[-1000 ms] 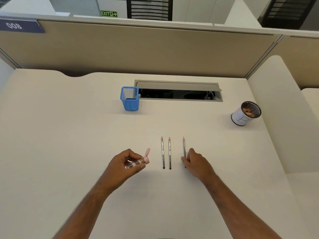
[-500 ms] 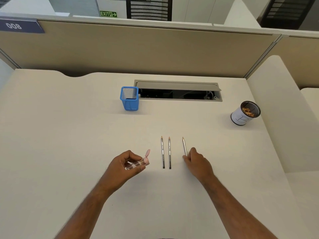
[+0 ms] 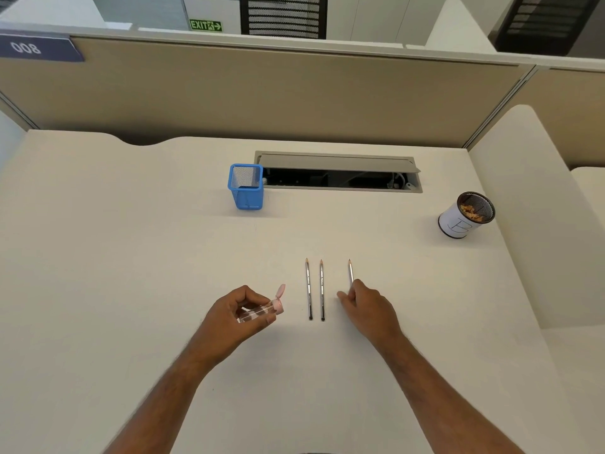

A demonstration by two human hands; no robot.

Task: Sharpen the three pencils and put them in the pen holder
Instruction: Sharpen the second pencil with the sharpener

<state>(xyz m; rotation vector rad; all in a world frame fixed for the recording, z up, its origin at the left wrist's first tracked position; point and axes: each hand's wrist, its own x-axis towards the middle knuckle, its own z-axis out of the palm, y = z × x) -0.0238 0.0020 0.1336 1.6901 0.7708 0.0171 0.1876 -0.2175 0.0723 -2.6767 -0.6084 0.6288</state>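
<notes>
Judging by what's on the desk (image 3: 131, 257), you're right at the start: nothing sharpened into the holder yet. Your left hand (image 3: 239, 314) has its fingers curled around a clear tube sharpener w/ a pink cap (image 3: 262, 311), flip lid standing open and pointing toward the pencils. Your right hand (image 3: 366, 306) sits on the rightmost pencil (image 3: 350, 271), fingertips pinched narrow on its lower half; only the tip end pokes out past your knuckles, and I can't tell whether it's off the surface or flat on it. The other two pencils (image 3: 315, 290) lie side by side, just apart, tips away from you, between your hands and untouched. All three already show a point of sorts, but too small to say how blunt. The blue mesh pen holder (image 3: 245, 188) stands upright farther back, left of the open cable tray (image 3: 337, 173), and looks to have no pencils in it. A white cup w/ shavings inside (image 3: 466, 215) sits well off to the right. So: 0 of 3 done, first pencil in hand, then sharpen, drop in holder, repeat x2.
</notes>
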